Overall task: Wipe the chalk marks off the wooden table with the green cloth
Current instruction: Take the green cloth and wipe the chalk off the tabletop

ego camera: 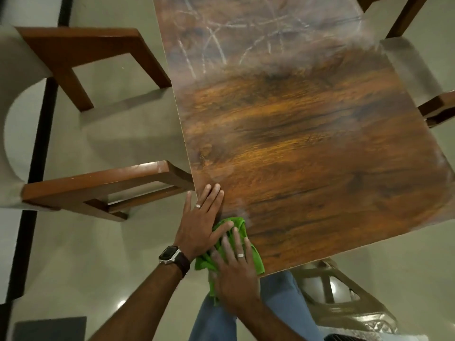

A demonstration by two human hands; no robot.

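The wooden table (307, 143) fills the middle and right of the head view. White chalk marks (214, 45) streak its far end, and a pale smear lies near the near-left corner. The green cloth (240, 223) is bunched at that near corner, partly hanging over the edge. My right hand (236, 269) presses flat on the cloth with fingers spread. My left hand (199, 225), with a watch and a ring, lies flat on the table's left edge, its thumb on the cloth.
Two wooden chairs (98, 188) stand to the left of the table, one near and one far (81, 48). Another chair part (438, 109) juts in at the right. A plastic chair (339, 301) sits under the near edge beside my jeans.
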